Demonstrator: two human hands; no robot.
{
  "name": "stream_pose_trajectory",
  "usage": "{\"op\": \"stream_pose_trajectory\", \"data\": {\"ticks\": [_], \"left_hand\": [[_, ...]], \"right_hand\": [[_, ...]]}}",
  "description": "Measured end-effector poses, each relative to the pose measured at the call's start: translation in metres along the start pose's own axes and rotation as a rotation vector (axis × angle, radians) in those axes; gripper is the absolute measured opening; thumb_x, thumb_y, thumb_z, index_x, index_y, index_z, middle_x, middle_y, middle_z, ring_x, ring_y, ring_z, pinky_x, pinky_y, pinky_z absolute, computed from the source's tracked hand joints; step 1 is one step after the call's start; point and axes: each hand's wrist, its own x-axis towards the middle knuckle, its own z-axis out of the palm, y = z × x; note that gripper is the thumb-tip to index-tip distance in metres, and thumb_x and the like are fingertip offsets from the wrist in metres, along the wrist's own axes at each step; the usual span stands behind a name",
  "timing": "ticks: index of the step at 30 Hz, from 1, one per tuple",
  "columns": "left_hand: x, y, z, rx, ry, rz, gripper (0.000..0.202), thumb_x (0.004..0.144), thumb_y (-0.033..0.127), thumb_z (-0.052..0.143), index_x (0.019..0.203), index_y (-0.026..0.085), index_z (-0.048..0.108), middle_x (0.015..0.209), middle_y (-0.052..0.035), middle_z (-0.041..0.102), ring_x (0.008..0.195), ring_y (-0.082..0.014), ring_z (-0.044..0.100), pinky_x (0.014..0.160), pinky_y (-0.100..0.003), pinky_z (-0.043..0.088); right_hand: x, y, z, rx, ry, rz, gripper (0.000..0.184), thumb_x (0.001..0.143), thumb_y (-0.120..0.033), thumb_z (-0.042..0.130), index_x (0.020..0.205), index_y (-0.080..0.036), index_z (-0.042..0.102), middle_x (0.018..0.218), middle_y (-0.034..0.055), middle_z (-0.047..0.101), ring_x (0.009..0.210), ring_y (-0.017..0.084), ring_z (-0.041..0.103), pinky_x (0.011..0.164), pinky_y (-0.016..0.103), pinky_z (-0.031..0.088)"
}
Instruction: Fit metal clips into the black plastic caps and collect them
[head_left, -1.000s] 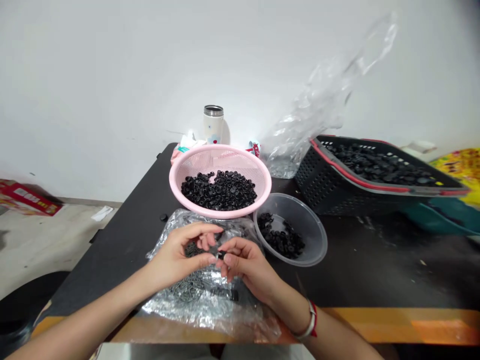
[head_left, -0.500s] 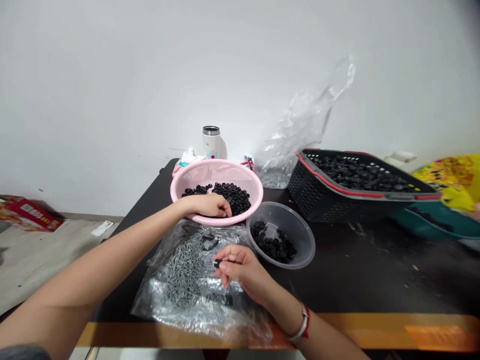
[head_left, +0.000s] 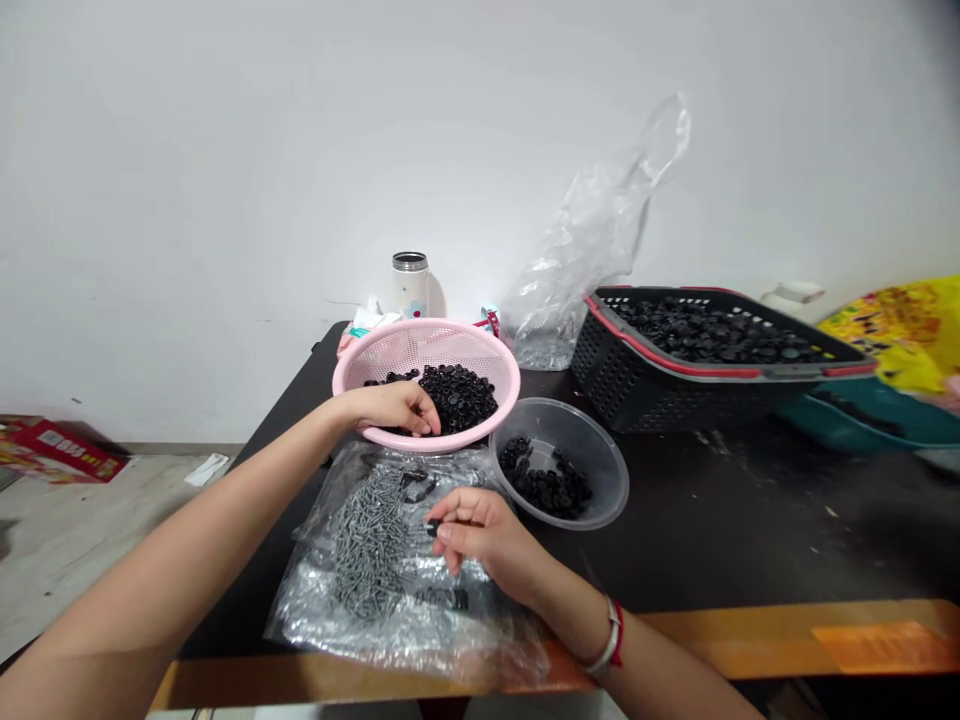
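My left hand reaches over the rim of a pink plastic colander, its fingertips curled into a heap of small black rings. Whether those fingers hold a ring is hidden. My right hand pinches one small black piece between thumb and fingers. It hovers over a clear plastic bag holding a spread of grey screws. To its right stands a clear plastic bowl with a smaller pile of black rings.
A black slatted basket with a red rim, full of black pieces, sits on the black table at the right. Behind stand a steel-topped flask and a crumpled plastic bag. A teal tub lies beyond the right edge.
My left hand has left the space above the screws and gone into the colander. My right hand keeps the small black piece. The whole view has shifted slightly with my head.
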Motion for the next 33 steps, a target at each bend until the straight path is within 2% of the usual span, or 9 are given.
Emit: {"op": "stream_pose_trajectory", "data": {"ticks": [7,13,16,20,23,25,27,30,33], "left_hand": [[-0.001,0.002,0.004,-0.061,-0.015,-0.004,0.017,0.066,0.021,0.074,0.083,0.017,0.075,0.073,-0.0004,0.071,0.065,-0.0108,0.060,0.061,-0.019,0.044],[-0.003,0.005,0.004,-0.152,0.027,0.030,0.019,0.061,0.012,0.075,0.079,0.016,0.076,0.071,-0.0002,0.070,0.064,-0.0102,0.060,0.059,-0.018,0.044],[-0.006,0.007,0.003,-0.250,0.111,0.079,0.023,0.063,0.011,0.076,0.086,0.015,0.076,0.077,-0.0018,0.071,0.070,-0.0103,0.062,0.064,-0.019,0.046],[-0.019,0.009,0.007,-0.460,0.330,0.181,0.026,0.073,0.018,0.074,0.099,0.017,0.072,0.085,-0.0014,0.069,0.075,-0.0096,0.065,0.069,-0.019,0.049],[-0.036,0.008,0.021,-0.618,0.415,0.268,0.024,0.073,0.027,0.079,0.095,0.019,0.072,0.080,-0.0002,0.068,0.068,-0.0073,0.062,0.061,-0.015,0.048],[-0.049,0.006,0.038,-0.704,0.401,0.311,0.028,0.067,0.037,0.084,0.086,0.019,0.074,0.075,0.0006,0.067,0.058,-0.0055,0.058,0.051,-0.013,0.044],[-0.061,0.004,0.058,-0.766,0.366,0.326,0.032,0.064,0.042,0.086,0.084,0.019,0.076,0.082,-0.0016,0.067,0.061,-0.0064,0.060,0.048,-0.012,0.044],[-0.073,-0.002,0.086,-0.890,0.276,0.303,0.031,0.065,0.034,0.087,0.091,0.019,0.078,0.095,-0.0044,0.067,0.069,-0.0081,0.064,0.050,-0.010,0.047],[-0.078,-0.009,0.106,-1.022,0.230,0.243,0.028,0.068,0.022,0.086,0.094,0.018,0.078,0.094,-0.0039,0.068,0.073,-0.0081,0.066,0.055,-0.009,0.051]], "right_hand": [[0.001,0.000,-0.002,0.004,-0.002,0.001,0.024,0.071,-0.030,0.076,0.086,-0.014,0.067,0.065,-0.0006,0.067,0.044,0.006,0.052,0.046,0.018,0.038],[0.000,0.000,-0.003,0.007,-0.004,0.001,0.027,0.071,-0.032,0.078,0.087,-0.013,0.068,0.065,0.0002,0.068,0.043,0.005,0.052,0.046,0.017,0.038],[0.000,-0.001,-0.003,0.007,0.004,-0.005,0.027,0.071,-0.031,0.078,0.087,-0.012,0.068,0.064,0.0004,0.068,0.043,0.005,0.053,0.046,0.016,0.038],[0.000,-0.003,-0.002,0.019,0.017,-0.011,0.027,0.071,-0.032,0.079,0.086,-0.013,0.067,0.064,0.0000,0.067,0.044,0.005,0.053,0.045,0.016,0.040],[-0.002,-0.004,-0.001,0.037,0.009,-0.009,0.030,0.071,-0.034,0.080,0.087,-0.013,0.066,0.066,0.0009,0.067,0.047,0.007,0.056,0.044,0.016,0.043],[-0.003,-0.005,-0.001,0.052,0.003,-0.015,0.029,0.072,-0.034,0.080,0.087,-0.013,0.065,0.066,0.0014,0.068,0.050,0.008,0.058,0.044,0.016,0.043],[-0.004,-0.006,0.000,0.067,0.004,-0.033,0.028,0.072,-0.033,0.080,0.087,-0.014,0.065,0.065,0.0012,0.067,0.052,0.009,0.060,0.044,0.015,0.043],[-0.005,-0.007,0.003,0.081,0.022,-0.061,0.028,0.071,-0.032,0.081,0.087,-0.015,0.066,0.066,0.0017,0.067,0.054,0.010,0.061,0.045,0.016,0.044],[-0.007,-0.010,0.006,0.070,0.061,-0.106,0.026,0.071,-0.031,0.082,0.085,-0.016,0.066,0.065,-0.0010,0.064,0.051,0.007,0.055,0.048,0.017,0.044]]}}
